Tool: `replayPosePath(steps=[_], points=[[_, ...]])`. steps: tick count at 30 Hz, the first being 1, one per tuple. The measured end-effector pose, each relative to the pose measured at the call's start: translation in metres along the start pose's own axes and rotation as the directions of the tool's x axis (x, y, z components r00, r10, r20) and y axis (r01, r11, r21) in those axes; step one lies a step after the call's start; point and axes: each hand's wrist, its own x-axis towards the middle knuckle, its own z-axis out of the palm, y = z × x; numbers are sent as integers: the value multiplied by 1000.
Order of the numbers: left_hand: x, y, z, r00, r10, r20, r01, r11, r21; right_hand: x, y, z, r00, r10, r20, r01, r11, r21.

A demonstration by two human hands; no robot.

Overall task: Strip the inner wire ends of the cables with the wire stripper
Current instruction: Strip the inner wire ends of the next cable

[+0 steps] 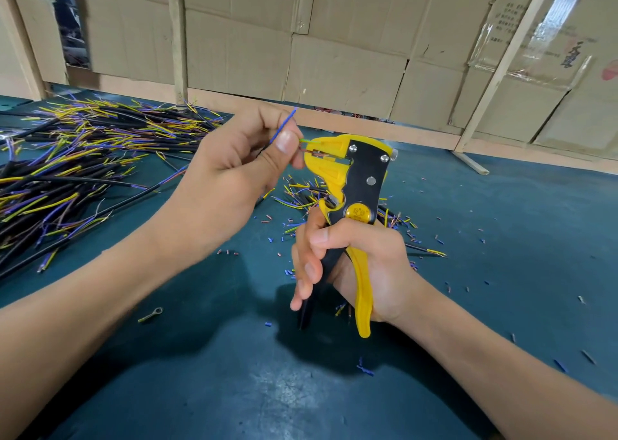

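A: Nearest us, our right hand (pixel 354 259) wraps the two handles of the wire stripper (pixel 351 202), fingers (pixel 306 269) curled round the black one, the yellow one in the palm.

B: We hold it upright above the tabletop (pixel 234 389), its yellow head at the top (the mouth faces left).

A: At that mouth, our left hand (pixel 230 172) pinches the cable's inner wires (pixel 309 146) between thumb and fingers; a blue wire (pixel 283 125) sticks up.

B: Insulation scraps (pixel 364 369) dot the green tabletop. Farther left we see the cable pile (pixel 77 172); cardboard wall (pixel 334 38) behind.
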Motion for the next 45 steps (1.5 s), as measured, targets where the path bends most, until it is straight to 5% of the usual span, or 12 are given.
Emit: replayPosePath(steps=[5, 12, 17, 25, 30, 32, 41, 45], points=[[1, -3, 4, 991, -103, -81, 86, 978, -193, 0, 0, 0, 1000, 1, 7, -1, 1000, 10], [0, 0, 8, 988, -78, -134, 51, 979, -199, 0, -1, 1, 1000, -5, -8, 5, 1000, -4], [-2, 2, 9, 979, -1, -201, 13, 998, 58, -2, -1, 1, 990, 50, -134, -51, 999, -3], [-2, 4, 15, 962, -85, -260, 95, 995, 26, 0, 1, 3, 990, 74, -118, -67, 996, 61], [7, 5, 9, 839, -196, -508, 87, 969, -231, -1, 1, 1, 988, 66, -138, -57, 996, 68], [13, 6, -5, 814, -152, -560, 53, 981, -189, -2, 2, 0, 986, 72, -147, -62, 995, 74], [8, 4, 1, 864, -190, -466, 128, 979, -161, 2, 3, 3, 1000, 17, -19, -14, 991, 136], [5, 3, 3, 898, -182, -402, 151, 983, -107, 6, -1, 2, 976, -93, -195, 125, 979, 159]])
